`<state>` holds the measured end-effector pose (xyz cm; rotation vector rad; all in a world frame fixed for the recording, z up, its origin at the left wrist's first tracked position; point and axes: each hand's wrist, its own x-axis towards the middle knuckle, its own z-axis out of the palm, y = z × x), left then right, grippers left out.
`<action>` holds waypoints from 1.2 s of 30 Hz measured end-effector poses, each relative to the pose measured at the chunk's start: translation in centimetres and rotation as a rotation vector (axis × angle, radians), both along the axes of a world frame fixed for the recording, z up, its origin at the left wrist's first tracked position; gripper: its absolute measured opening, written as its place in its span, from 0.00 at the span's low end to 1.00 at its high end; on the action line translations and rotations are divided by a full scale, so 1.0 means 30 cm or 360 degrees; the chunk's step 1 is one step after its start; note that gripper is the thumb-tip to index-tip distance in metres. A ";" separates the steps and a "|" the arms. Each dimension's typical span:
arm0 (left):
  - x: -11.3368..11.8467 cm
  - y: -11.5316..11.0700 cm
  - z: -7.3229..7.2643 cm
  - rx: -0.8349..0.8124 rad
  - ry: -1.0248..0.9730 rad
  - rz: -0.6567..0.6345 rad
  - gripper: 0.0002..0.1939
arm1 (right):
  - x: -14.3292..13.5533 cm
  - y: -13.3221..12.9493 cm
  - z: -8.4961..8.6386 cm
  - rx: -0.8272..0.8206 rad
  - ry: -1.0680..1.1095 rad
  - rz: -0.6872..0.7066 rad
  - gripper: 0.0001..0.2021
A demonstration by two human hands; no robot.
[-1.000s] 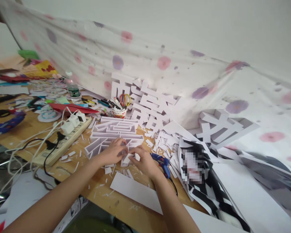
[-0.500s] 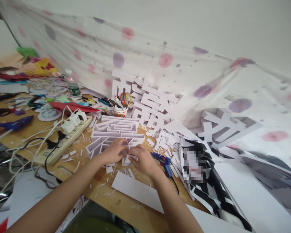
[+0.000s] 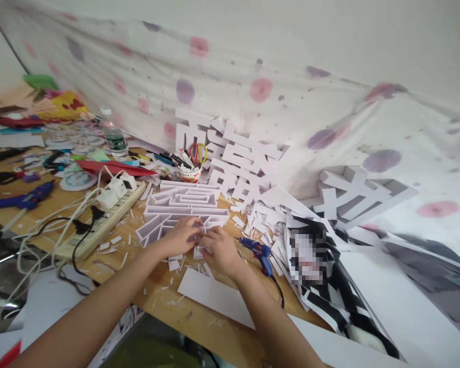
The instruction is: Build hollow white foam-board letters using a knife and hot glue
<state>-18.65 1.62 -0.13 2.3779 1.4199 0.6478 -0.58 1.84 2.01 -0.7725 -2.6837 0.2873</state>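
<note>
A white foam-board character (image 3: 210, 213) with thin upright walls lies on the wooden table, hollow side up. My left hand (image 3: 182, 236) is at its near side, fingers bent and closed on the walls. Close beside it, my right hand (image 3: 220, 250) pinches the near right part of the same piece, its fingertips almost meeting the left ones. What lies right between the fingertips is hidden. A blue hot glue gun (image 3: 257, 250) rests just right of my right hand. In front of the hands lies a flat white board strip (image 3: 210, 296).
A power strip (image 3: 99, 225) with plugs and tangled cables stands left. Behind are a cup of scissors and pens (image 3: 189, 174), a water bottle (image 3: 115, 138) and finished white characters (image 3: 241, 158). White scraps (image 3: 262, 222) lie right. Another glue gun (image 3: 23, 198) is far left.
My right hand's fingers have shifted slightly up and closer over the piece. The left hand stays nearly in place. The view has moved a little.
</note>
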 end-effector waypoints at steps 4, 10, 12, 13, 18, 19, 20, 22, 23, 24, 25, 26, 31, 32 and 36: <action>-0.003 0.001 -0.006 0.0020 0.0013 -0.0001 0.09 | -0.002 -0.003 0.003 0.0021 0.0015 -0.0042 0.07; 0.000 -0.001 0.002 -0.0027 0.0012 0.0011 0.08 | -0.009 -0.008 0.009 0.0052 -0.0107 -0.0095 0.06; 0.001 -0.002 0.004 -0.0040 0.0009 0.0015 0.08 | -0.011 -0.009 0.010 0.0072 -0.0152 -0.0097 0.07; 0.002 -0.002 0.005 -0.0044 0.0005 0.0017 0.08 | -0.012 -0.009 0.011 0.0079 -0.0167 -0.0093 0.07; 0.002 -0.002 0.004 -0.0038 -0.0030 0.0024 0.07 | -0.013 -0.017 0.010 0.0102 -0.0216 -0.0092 0.07; 0.002 -0.002 0.004 -0.0036 -0.0031 0.0021 0.07 | -0.012 -0.019 0.008 0.0107 -0.0223 -0.0097 0.07; 0.002 -0.002 0.004 -0.0034 -0.0028 0.0018 0.06 | -0.012 -0.020 0.007 0.0112 -0.0228 -0.0099 0.07; 0.002 -0.001 0.004 -0.0026 -0.0018 0.0012 0.06 | -0.012 -0.022 0.002 0.0118 -0.0232 -0.0103 0.07; 0.002 -0.001 0.005 -0.0021 -0.0012 0.0010 0.06 | -0.011 -0.022 0.000 0.0117 -0.0234 -0.0105 0.07; 0.002 -0.001 0.005 -0.0015 -0.0007 0.0007 0.05 | -0.011 -0.022 -0.002 0.0112 -0.0237 -0.0107 0.07; 0.002 0.000 0.004 -0.0009 -0.0003 0.0005 0.05 | -0.012 -0.021 -0.004 0.0106 -0.0241 -0.0108 0.07; 0.002 0.000 0.004 -0.0003 -0.0001 0.0003 0.05 | -0.012 -0.020 -0.005 0.0101 -0.0246 -0.0108 0.07; 0.000 0.000 0.001 0.0020 0.0002 0.0003 0.05 | -0.014 -0.019 -0.006 0.0114 -0.0293 -0.0122 0.07; -0.001 0.000 0.001 0.0025 0.0005 0.0001 0.05 | -0.014 -0.020 -0.006 0.0122 -0.0299 -0.0124 0.07; -0.001 -0.001 0.001 0.0034 0.0009 -0.0008 0.05 | -0.012 -0.025 -0.011 0.0148 -0.0282 -0.0127 0.06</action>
